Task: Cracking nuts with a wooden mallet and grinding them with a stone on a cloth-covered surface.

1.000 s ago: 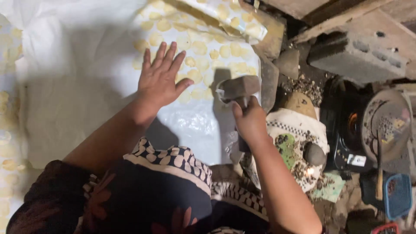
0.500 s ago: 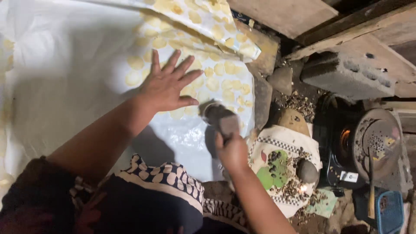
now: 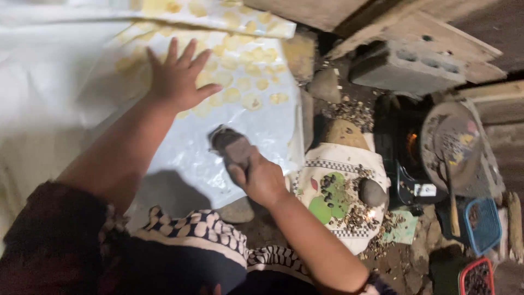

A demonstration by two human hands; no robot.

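stone pounder (image 3: 232, 146) in right hand (image 3: 261, 177) — fist clenched around its lower end, blunt grey head sticking out toward 11 o'clock from the knuckles and resting on or just above the clear plastic sheet (image 3: 185, 155); contact itself cannot be told. judged dense and heavy, rigid, rough enough not to slip; best held where it is now, low on the narrow end, so the weight sits forward of the grip.

left hand (image 3: 176, 79) released, palm flat, fingers spread, pressing the sheet down at about 11 o'clock from the pounder, well apart from it. under the fingertips and on toward 2 o'clock lie pale yellow discs (image 3: 256, 82) — thin, flattened, spread in loose rows beneath the plastic. these look soft and easily torn; the sheet itself is light, limp, glossy, likely slippery, which fits the flat hand holding it.

at 3 o'clock from the right hand: round tray (image 3: 319, 164) with checked rim, dark seeds and a smooth stone (image 3: 373, 192) on it. farther right, a small stove (image 3: 406, 147) with a glow, a pan (image 3: 450, 145), a grey concrete block (image 3: 406, 65) at 1 o'clock.
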